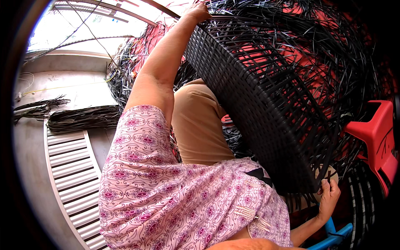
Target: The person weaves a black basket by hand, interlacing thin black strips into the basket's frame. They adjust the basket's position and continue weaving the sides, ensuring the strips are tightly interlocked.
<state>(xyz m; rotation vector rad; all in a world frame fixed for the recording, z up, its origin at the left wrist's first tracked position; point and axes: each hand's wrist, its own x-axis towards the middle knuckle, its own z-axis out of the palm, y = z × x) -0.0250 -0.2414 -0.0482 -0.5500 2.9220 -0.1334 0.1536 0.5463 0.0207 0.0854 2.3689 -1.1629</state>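
A long, box-shaped black wicker frame (250, 100) lies tilted across my lap and legs. Its near side is tightly woven, while open rows of strands cross its other side. At the far top end my left hand (198, 12) is closed on the frame's corner; its fingertips are partly hidden. Down at the near right corner, my right hand (330, 195) pinches a thin black strip (329, 174) by the weave's edge. Short loose strip ends hang beneath that corner.
Heaps of loose black strips (350, 46) cover the red floor. A red plastic stool (379, 129) stands at right, near a blue bar (333, 237). On the left are a white slatted rack (71, 179) and a dark strip bundle (83, 118).
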